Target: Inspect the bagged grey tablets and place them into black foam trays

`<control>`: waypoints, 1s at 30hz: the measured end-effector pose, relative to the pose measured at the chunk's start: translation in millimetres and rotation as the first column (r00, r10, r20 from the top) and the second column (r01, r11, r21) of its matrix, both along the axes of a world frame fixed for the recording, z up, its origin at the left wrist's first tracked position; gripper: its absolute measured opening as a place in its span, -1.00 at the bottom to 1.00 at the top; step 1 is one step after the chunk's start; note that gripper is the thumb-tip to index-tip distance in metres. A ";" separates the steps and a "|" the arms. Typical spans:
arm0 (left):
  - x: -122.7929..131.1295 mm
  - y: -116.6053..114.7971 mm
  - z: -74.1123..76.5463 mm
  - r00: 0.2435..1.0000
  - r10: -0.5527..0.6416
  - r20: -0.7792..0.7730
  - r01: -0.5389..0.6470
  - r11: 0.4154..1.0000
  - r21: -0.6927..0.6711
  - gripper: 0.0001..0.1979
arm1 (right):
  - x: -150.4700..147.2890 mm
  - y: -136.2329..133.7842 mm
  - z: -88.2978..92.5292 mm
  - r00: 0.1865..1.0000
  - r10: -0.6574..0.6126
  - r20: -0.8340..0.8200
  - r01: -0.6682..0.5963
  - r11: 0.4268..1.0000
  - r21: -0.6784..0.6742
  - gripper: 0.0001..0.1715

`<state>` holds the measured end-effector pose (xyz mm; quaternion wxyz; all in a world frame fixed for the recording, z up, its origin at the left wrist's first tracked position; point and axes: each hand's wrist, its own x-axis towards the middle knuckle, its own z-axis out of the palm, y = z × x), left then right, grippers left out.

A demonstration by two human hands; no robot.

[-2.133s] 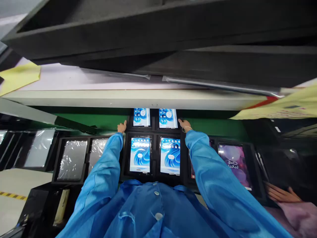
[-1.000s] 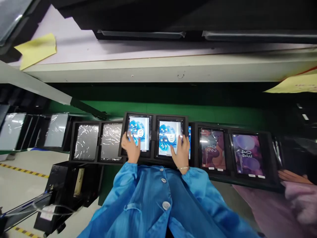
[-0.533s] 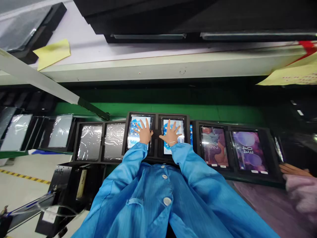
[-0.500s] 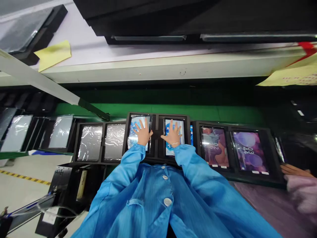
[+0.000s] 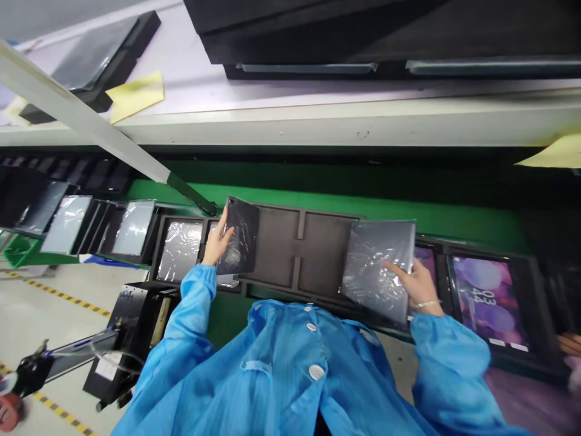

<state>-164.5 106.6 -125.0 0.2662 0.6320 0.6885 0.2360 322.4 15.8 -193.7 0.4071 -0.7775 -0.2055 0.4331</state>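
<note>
My left hand (image 5: 216, 240) grips a dark tablet (image 5: 239, 237) wrapped in clear film, lifted and tilted over the left end of a black foam tray (image 5: 297, 248). My right hand (image 5: 414, 283) holds a second film-wrapped tablet (image 5: 378, 270), back side up, over the tray's right end. The tray's two near pockets lie bare between my hands. Both arms wear blue sleeves.
The tray rests on a green conveyor belt (image 5: 408, 212). To the left stand trays of film-covered tablets (image 5: 180, 249); to the right a tray with a lit purple-screen tablet (image 5: 481, 293). A white shelf (image 5: 318, 127) with yellow paper (image 5: 136, 94) runs above. Another person's hand (image 5: 569, 345) shows at far right.
My hands lay flat on two lit tablets in the tray; now each hand has lifted a tablet out and swung it outward, leaving the pockets bare. The view shifted right.
</note>
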 end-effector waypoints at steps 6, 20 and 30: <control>79.9 -69.6 36.6 0.923 0.026 0.383 -0.057 0.996 0.071 -0.49 | -47.4 -28.9 106.5 0.936 -0.169 -0.309 0.207 0.974 0.091 -0.25; 169.9 -121.9 113.0 0.803 -0.247 0.542 0.069 0.942 0.328 -0.63 | -51.5 -79.0 143.0 0.902 -0.324 -0.287 0.391 0.894 0.218 -0.45; 173.9 -125.2 107.6 0.809 -0.230 0.540 0.068 0.951 0.303 -0.66 | -58.6 -84.0 151.7 0.948 -0.277 -0.155 0.307 0.924 0.227 -0.56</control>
